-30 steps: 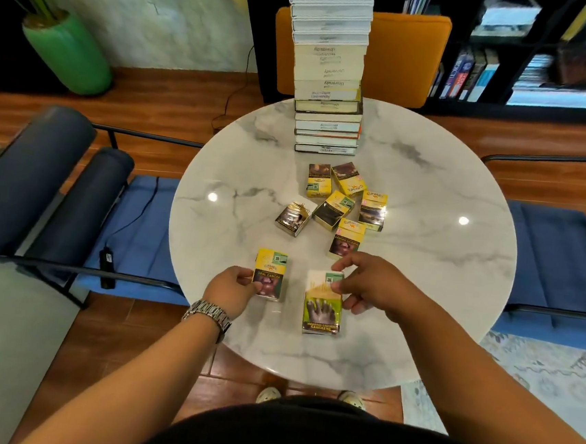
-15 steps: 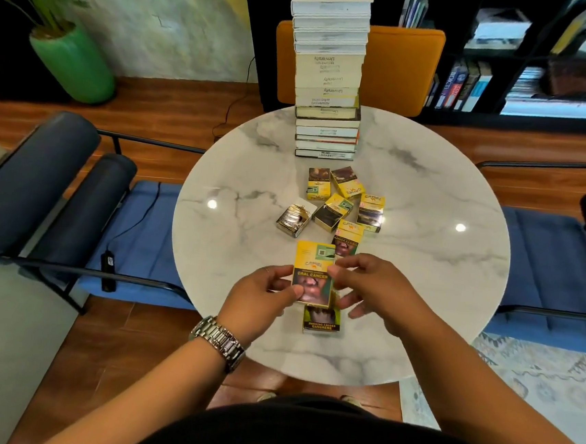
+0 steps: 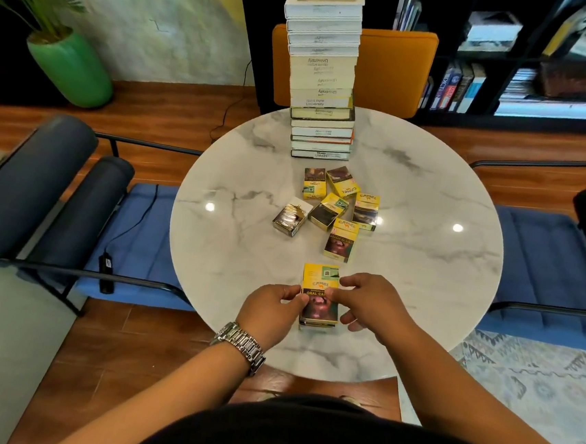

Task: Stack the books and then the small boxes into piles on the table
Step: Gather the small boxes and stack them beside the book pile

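Two hands squared one small yellow box onto another near the table's front edge.
The left hand (image 3: pixel 273 309) and right hand (image 3: pixel 369 306) pinched the top box (image 3: pixel 319 296) by its sides; lining up its edges before letting go looked wise. Six boxes (image 3: pixel 334 209) lay loose before the book stack (image 3: pixel 322 70) on the table (image 3: pixel 423 270).

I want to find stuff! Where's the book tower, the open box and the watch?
Book tower (image 3: pixel 320 81): head view, spines midway up.
Open box (image 3: pixel 290 216): head view, its top face.
Watch (image 3: pixel 242 345): head view, metal band on left wrist.

Tall book pile (image 3: pixel 321 77); scattered yellow boxes (image 3: pixel 336 208)
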Demonstrator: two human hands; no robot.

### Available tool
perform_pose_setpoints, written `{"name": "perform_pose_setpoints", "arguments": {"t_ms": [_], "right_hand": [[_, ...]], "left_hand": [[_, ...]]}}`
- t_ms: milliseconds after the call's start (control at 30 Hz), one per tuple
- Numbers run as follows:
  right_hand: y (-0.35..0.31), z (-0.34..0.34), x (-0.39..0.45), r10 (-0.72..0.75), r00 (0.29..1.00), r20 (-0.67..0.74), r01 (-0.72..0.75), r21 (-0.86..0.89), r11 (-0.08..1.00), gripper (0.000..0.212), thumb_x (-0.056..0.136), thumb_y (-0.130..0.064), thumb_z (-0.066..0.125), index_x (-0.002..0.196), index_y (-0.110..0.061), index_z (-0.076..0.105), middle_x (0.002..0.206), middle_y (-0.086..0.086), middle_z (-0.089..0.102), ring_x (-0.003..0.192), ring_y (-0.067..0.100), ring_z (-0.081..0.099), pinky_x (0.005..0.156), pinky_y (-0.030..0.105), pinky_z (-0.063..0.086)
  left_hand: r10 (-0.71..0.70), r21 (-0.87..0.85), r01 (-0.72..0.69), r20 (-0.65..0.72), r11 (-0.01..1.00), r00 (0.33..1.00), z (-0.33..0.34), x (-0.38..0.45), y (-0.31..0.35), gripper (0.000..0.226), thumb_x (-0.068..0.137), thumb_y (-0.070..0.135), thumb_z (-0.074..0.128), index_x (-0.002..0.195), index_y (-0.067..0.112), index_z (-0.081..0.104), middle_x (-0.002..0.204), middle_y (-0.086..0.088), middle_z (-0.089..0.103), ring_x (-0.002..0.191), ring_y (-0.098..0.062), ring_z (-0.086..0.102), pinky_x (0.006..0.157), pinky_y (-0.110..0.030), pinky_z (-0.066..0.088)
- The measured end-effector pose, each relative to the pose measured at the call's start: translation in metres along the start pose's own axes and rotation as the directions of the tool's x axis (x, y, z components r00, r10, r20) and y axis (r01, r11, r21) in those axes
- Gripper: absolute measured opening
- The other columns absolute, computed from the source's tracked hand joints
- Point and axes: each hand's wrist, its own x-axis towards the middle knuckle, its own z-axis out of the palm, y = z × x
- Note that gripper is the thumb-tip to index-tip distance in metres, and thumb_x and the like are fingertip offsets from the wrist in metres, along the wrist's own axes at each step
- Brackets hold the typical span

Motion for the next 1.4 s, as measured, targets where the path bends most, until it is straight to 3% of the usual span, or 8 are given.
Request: {"name": "perform_pose_setpoints", "arguments": {"t_ms": [100, 300, 633, 767, 900, 967, 1200, 1400], "right_hand": [[0.000, 0.000, -0.002, 0.000, 0.999, 0.041, -0.001, 0.022, 1.000, 0.035, 0.084, -0.026, 0.072, 0.112, -0.005, 0.067, 0.092, 0.012, 0.071, 0.060, 0.022, 0.069, 0.055, 0.031, 0.057], [-0.013, -0.003, 0.004, 0.005, 1.000, 0.027, -0.005, 0.009, 1.000, 0.033, 0.084, -0.024, 0.072, 0.112, -0.006, 0.068, 0.097, 0.014, 0.072, 0.060, 0.021, 0.068, 0.058, 0.032, 0.057], [-0.008, 0.001, 0.009, 0.038, 0.998, 0.053, -0.035, -0.057, 0.998, 0.047, 0.083, -0.030, 0.072, 0.124, -0.009, 0.061, 0.105, 0.011, 0.070, 0.073, 0.022, 0.070, 0.065, 0.035, 0.060], [0.006, 0.001, 0.021, 0.096, 0.987, 0.130, -0.105, 0.062, 0.993, 0.067, 0.079, -0.041, 0.073, 0.136, -0.014, 0.049, 0.123, 0.008, 0.061, 0.104, 0.024, 0.060, 0.080, 0.039, 0.054], [0.027, 0.007, 0.025, 0.137, 0.941, 0.311, -0.226, 0.272, 0.935, 0.059, 0.078, -0.049, 0.069, 0.130, -0.023, 0.056, 0.138, 0.008, 0.053, 0.129, 0.027, 0.045, 0.108, 0.052, 0.033], [0.033, 0.014, 0.024, 0.114, 0.915, 0.387, -0.270, 0.377, 0.886, 0.054, 0.084, -0.048, 0.063, 0.132, -0.025, 0.053, 0.139, 0.007, 0.054, 0.133, 0.026, 0.043, 0.111, 0.053, 0.022], [0.037, 0.032, 0.024, 0.027, 0.939, 0.344, -0.223, 0.544, 0.809, 0.035, 0.095, -0.041, 0.049, 0.124, -0.023, 0.058, 0.118, 0.008, 0.069, 0.119, 0.028, 0.058, 0.116, 0.048, 0.025], [0.031, 0.037, 0.029, 0.057, 0.984, 0.168, -0.135, 0.494, 0.859, 0.033, 0.095, -0.044, 0.047, 0.110, -0.020, 0.065, 0.102, 0.009, 0.073, 0.099, 0.024, 0.066, 0.097, 0.037, 0.046]], "left_hand": [[-0.039, -0.062, 0.041, 0.022, 0.997, 0.999, 0.003, 0.002, -0.001, 0.033, 0.091, 0.034, 0.057, 0.118, 0.019, 0.068, 0.109, -0.005, 0.072, 0.098, -0.021, 0.068, 0.087, -0.041, 0.055], [-0.069, -0.153, 0.067, -0.003, 0.986, 0.998, 0.000, 0.014, 0.006, 0.032, 0.090, 0.030, 0.059, 0.117, 0.016, 0.068, 0.099, -0.006, 0.074, 0.084, -0.023, 0.071, 0.080, -0.041, 0.058], [-0.107, -0.188, 0.108, 0.017, 0.976, 0.994, 0.004, 0.022, -0.005, 0.038, 0.087, 0.028, 0.064, 0.123, 0.016, 0.062, 0.105, -0.002, 0.070, 0.088, -0.019, 0.070, 0.076, -0.039, 0.059], [-0.213, -0.343, 0.279, 0.218, 0.897, 0.952, 0.007, 0.030, -0.013, 0.040, 0.088, 0.035, 0.062, 0.124, 0.018, 0.057, 0.125, -0.005, 0.060, 0.112, -0.021, 0.058, 0.084, -0.035, 0.050], [-0.245, -0.436, 0.450, 0.449, 0.779, 0.859, 0.017, 0.033, -0.025, 0.054, 0.086, 0.050, 0.057, 0.131, 0.021, 0.051, 0.145, -0.002, 0.046, 0.135, -0.023, 0.037, 0.104, -0.041, 0.030], [-0.233, -0.429, 0.466, 0.491, 0.774, 0.840, 0.022, 0.033, -0.027, 0.039, 0.092, 0.050, 0.045, 0.123, 0.027, 0.052, 0.141, 0.001, 0.049, 0.133, -0.020, 0.039, 0.109, -0.042, 0.024], [-0.200, -0.426, 0.479, 0.551, 0.768, 0.810, 0.028, 0.042, -0.032, 0.026, 0.097, 0.046, 0.036, 0.101, 0.029, 0.055, 0.107, 0.007, 0.062, 0.105, -0.012, 0.052, 0.100, -0.035, 0.030], [-0.194, -0.339, 0.454, 0.584, 0.824, 0.788, 0.029, 0.060, -0.034, 0.029, 0.097, 0.048, 0.034, 0.113, 0.031, 0.051, 0.119, 0.004, 0.059, 0.115, -0.016, 0.051, 0.107, -0.038, 0.030]]}}
